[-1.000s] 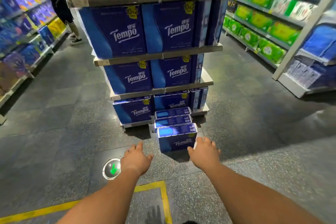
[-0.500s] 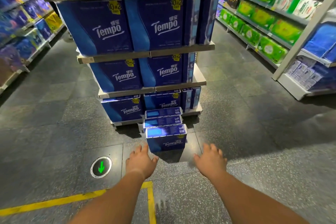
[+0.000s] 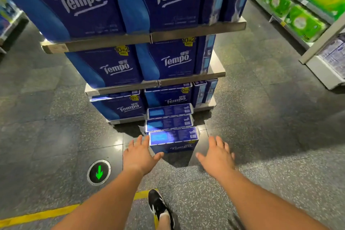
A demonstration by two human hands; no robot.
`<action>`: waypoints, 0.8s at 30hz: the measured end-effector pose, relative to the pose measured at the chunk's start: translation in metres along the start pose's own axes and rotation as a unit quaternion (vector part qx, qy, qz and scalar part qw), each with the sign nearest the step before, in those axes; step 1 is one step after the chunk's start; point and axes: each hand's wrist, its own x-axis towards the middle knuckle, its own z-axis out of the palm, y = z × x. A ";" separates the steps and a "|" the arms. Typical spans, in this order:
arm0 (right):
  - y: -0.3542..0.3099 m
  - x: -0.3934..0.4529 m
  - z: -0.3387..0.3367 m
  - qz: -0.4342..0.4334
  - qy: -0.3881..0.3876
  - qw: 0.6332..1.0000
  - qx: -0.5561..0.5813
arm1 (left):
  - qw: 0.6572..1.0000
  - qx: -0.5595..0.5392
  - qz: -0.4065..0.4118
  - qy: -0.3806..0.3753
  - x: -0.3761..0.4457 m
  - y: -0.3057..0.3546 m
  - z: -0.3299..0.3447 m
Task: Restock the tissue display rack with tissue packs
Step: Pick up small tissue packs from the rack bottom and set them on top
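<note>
Three tissue packs sit in a row on the floor against the display rack (image 3: 158, 87); the nearest tissue pack (image 3: 173, 139) lies between both hands, long axis running left-right, slightly ahead of the fingertips. Left hand (image 3: 139, 152) is spread and holding nothing, its fingers just beside or maybe touching the pack's left end, so it looks nearer; right hand (image 3: 217, 154) is likewise spread and empty, clearly apart from the right end. Pack is a boxy block in glossy blue film, likely soft and slippery, so I'd squeeze from both ends.

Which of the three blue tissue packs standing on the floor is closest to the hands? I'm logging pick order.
The front blue tissue pack, farthest from the display rack; both open hands flank it: left hand, right hand.
</note>
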 end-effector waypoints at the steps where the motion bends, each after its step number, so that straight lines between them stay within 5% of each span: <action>1: -0.006 0.018 0.003 -0.003 -0.001 1.000 -0.002 | 1.000 0.004 0.003 -0.001 0.021 0.000 0.000; 9: -0.024 0.161 0.048 -0.049 -0.041 0.998 -0.027 | 1.000 0.010 -0.002 -0.011 0.152 0.002 0.045; 24: 0.018 0.343 0.239 -0.091 -0.097 0.985 -0.109 | 0.997 0.046 -0.023 -0.056 0.332 -0.012 0.249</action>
